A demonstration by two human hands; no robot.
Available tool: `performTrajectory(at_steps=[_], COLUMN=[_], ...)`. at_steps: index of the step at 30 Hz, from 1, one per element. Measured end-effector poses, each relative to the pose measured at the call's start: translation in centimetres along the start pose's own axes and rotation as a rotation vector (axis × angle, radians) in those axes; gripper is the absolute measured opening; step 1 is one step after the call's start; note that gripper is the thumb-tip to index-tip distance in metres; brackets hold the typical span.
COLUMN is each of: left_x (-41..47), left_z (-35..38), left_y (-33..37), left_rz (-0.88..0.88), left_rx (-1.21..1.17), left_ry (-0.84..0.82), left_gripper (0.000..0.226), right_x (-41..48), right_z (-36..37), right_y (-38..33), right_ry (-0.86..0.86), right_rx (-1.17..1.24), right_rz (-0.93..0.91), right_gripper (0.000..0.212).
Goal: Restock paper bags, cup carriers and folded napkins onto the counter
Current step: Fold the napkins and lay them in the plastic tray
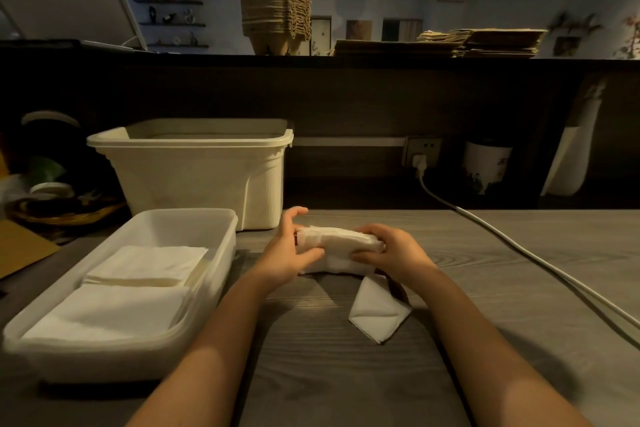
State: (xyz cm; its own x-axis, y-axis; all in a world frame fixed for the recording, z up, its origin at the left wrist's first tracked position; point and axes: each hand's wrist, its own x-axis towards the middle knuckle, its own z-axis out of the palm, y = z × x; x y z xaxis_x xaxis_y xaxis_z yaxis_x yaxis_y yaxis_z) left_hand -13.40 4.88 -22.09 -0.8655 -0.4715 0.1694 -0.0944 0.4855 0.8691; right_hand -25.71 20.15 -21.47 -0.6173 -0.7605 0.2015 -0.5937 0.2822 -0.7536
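Gripping the white stack of folded paper napkins (pixel 337 243) by its ends, left hand (pixel 289 250) and right hand (pixel 389 251) hold its long axis crosswise, mid-frame, below the dark raised counter (pixel 346 62).

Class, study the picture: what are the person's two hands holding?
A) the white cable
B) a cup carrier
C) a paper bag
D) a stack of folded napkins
D: the left hand and right hand each grip one end of a white stack of folded napkins.
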Motion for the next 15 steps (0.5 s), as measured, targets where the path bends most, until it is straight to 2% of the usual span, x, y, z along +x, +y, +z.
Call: performTrajectory(at_steps=[3, 6, 10, 15], left_x=[-0.04, -0.04, -0.07, 0.03], left_z=[-0.21, 0.04, 0.44, 0.46], left_y=[0.14, 0.42, 0.37, 0.48], left_rz=[0.012, 0.017, -0.045, -0.071], left_rx=[0.009, -0.019, 0.042, 0.055], left_ry=[0.039, 0.027, -0.058, -0.055], left_gripper=[0.049, 0.032, 0.026, 0.025], right_x=[0.14, 0.20, 0.16, -0.01], right_z=[-0.07, 0.02, 0.22, 0.01], right_y=[0.09, 0.21, 0.52, -0.08], right_ry=[0.031, -0.011, -0.094, 0.038], right_rx=[0.042, 0.072, -0.013, 0.015], right_rz=[0.018, 0.038, 0.046, 0.010], right_gripper=[0.028, 0.028, 0.036, 0.041])
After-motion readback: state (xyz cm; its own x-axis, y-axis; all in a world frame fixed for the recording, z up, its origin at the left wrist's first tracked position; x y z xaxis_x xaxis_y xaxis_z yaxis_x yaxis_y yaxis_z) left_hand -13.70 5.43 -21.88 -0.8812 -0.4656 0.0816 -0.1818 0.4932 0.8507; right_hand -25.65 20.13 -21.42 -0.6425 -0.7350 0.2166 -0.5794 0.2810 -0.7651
